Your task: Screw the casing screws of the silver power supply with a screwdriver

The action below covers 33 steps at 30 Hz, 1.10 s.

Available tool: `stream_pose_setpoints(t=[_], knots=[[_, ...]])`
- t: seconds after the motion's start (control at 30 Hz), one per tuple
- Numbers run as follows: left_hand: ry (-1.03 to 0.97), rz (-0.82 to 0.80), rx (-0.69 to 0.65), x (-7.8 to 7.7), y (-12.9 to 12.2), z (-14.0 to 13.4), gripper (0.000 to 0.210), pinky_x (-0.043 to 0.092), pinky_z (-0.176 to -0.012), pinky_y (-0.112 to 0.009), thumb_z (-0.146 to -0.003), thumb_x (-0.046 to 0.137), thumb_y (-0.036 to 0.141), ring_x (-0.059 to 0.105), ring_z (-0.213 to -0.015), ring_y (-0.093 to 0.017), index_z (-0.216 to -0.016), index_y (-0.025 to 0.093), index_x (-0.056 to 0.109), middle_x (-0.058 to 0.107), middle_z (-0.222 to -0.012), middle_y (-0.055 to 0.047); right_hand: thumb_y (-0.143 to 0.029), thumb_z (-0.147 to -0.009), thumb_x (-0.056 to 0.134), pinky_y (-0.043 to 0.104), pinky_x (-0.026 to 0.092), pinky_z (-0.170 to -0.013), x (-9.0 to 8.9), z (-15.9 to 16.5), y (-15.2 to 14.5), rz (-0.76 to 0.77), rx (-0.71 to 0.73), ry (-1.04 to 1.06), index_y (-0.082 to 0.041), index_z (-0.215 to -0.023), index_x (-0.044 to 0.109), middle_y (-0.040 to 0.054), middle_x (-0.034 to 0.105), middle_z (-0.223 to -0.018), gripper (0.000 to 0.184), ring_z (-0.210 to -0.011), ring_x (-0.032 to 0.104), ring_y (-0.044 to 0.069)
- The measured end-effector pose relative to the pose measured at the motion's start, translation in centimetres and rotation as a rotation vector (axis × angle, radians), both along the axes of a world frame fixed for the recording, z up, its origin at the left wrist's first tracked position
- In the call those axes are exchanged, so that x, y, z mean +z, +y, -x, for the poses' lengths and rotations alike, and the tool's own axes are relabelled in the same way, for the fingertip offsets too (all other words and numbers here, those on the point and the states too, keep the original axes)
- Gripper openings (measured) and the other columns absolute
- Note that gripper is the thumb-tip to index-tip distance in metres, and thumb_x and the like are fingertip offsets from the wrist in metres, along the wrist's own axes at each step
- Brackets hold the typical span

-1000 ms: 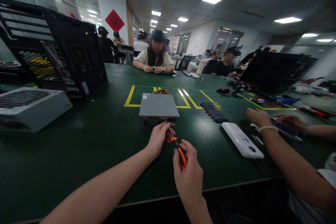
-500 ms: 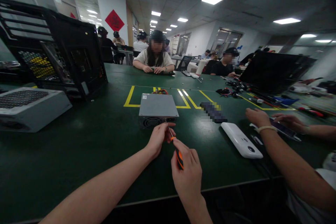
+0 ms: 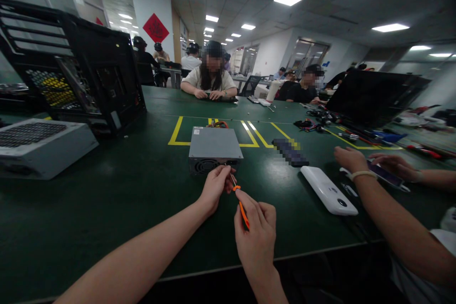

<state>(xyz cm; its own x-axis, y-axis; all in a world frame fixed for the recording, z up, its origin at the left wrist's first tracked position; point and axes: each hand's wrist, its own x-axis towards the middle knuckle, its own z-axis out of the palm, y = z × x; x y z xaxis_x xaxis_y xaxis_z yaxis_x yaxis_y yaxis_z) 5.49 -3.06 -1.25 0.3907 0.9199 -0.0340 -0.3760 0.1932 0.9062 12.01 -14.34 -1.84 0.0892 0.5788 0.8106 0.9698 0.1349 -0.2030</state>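
My right hand (image 3: pixel 255 228) is wrapped round the orange-and-black handle of a screwdriver (image 3: pixel 243 213), whose thin shaft slants up and away to the left. The fingers of my left hand (image 3: pixel 216 187) pinch the shaft near its tip; any small part between them is hidden. Just beyond those fingertips stands a grey computer power supply (image 3: pixel 215 143), its fan grille and socket side facing me. Red and other coloured wires (image 3: pixel 218 124) show behind it. Whether the tip touches the unit is hidden by my fingers.
On the left are a second power supply (image 3: pixel 42 147) and a black computer case (image 3: pixel 89 66). A dark, pixelated phone (image 3: pixel 290 152) and a white device (image 3: pixel 327 190) lie to the right. A co-worker's forearm (image 3: pixel 392 204) reaches in there. Another person (image 3: pixel 210 76) sits opposite.
My left fingers have drawn in closer round the screwdriver shaft. The handle has turned in my right hand, which has shifted slightly right. The power supply stays in place.
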Motion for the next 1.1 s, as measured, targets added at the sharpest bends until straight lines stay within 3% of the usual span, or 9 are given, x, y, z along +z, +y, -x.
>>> stream_pose_setpoints(t=[0.1, 0.27, 0.4, 0.53, 0.7, 0.93, 1.1], knots=[[-0.003, -0.018, -0.006, -0.13, 0.06, -0.01, 0.027, 0.030, -0.039, -0.018, -0.072, 0.055, 0.039, 0.044, -0.042, -0.007, -0.076, 0.012, 0.056, 0.054, -0.058, 0.000, -0.017, -0.081, 0.052, 0.034, 0.047, -0.074, 0.03, 0.02, 0.06, 0.027, -0.003, 0.159, -0.019, -0.115, 0.047, 0.0099, 0.059, -0.110, 0.034, -0.087, 0.056, 0.019], [0.076, -0.062, 0.017, -0.19, 0.10, 0.18, 0.025, 0.026, -0.038, -0.016, -0.075, 0.048, 0.034, 0.038, -0.039, -0.005, -0.075, 0.011, 0.059, 0.053, -0.054, 0.001, -0.038, -0.084, 0.046, 0.027, 0.048, -0.051, 0.01, 0.06, 0.09, 0.286, 0.055, 0.587, -0.019, -0.120, 0.038, 0.0094, 0.059, -0.104, 0.041, -0.054, 0.056, 0.011], [0.075, -0.031, 0.008, -0.08, -0.07, 0.21, 0.025, 0.026, -0.037, -0.016, -0.076, 0.046, 0.033, 0.038, -0.040, -0.005, -0.077, 0.012, 0.059, 0.052, -0.053, 0.002, -0.043, -0.080, 0.052, 0.030, 0.051, -0.064, 0.11, -0.01, -0.06, 0.346, 0.088, 0.584, -0.019, -0.115, 0.042, 0.0096, 0.061, -0.102, 0.043, -0.076, 0.062, 0.018], [0.038, -0.005, 0.020, 0.12, -0.20, 0.06, 0.023, 0.029, -0.037, -0.017, -0.075, 0.046, 0.032, 0.040, -0.039, -0.005, -0.077, 0.011, 0.058, 0.052, -0.053, 0.002, -0.034, -0.084, 0.045, 0.032, 0.050, -0.074, 0.26, -0.01, -0.30, 0.393, 0.156, 0.631, -0.019, -0.113, 0.044, 0.0099, 0.062, -0.101, 0.033, -0.088, 0.062, 0.020], [0.009, 0.022, -0.021, 0.34, -0.25, -0.02, 0.025, 0.032, -0.039, -0.017, -0.074, 0.049, 0.033, 0.041, -0.040, -0.005, -0.079, 0.011, 0.059, 0.054, -0.055, 0.001, -0.029, -0.084, 0.042, 0.031, 0.049, -0.074, 0.39, -0.03, -0.41, 0.367, 0.150, 0.641, -0.019, -0.102, 0.049, 0.0095, 0.062, -0.096, 0.022, -0.088, 0.062, 0.020], [0.014, 0.062, -0.023, 0.67, -0.56, 0.14, 0.024, 0.030, -0.039, -0.016, -0.075, 0.049, 0.030, 0.043, -0.041, -0.005, -0.082, 0.010, 0.059, 0.055, -0.056, 0.001, -0.027, -0.083, 0.043, 0.030, 0.049, -0.072, 0.35, 0.00, -0.25, 0.345, 0.130, 0.603, -0.019, -0.100, 0.050, 0.0083, 0.062, -0.094, 0.020, -0.085, 0.062, 0.019], [0.006, 0.074, -0.019, 0.54, -0.34, -0.06, 0.035, 0.028, -0.037, -0.017, -0.075, 0.052, 0.042, 0.043, -0.040, -0.005, -0.085, 0.009, 0.059, 0.057, -0.060, -0.001, -0.026, -0.083, 0.043, 0.032, 0.049, -0.073, 0.70, -0.23, -0.26, 0.364, 0.113, 0.615, -0.020, -0.100, 0.051, 0.0079, 0.063, -0.095, 0.019, -0.085, 0.062, 0.020]])
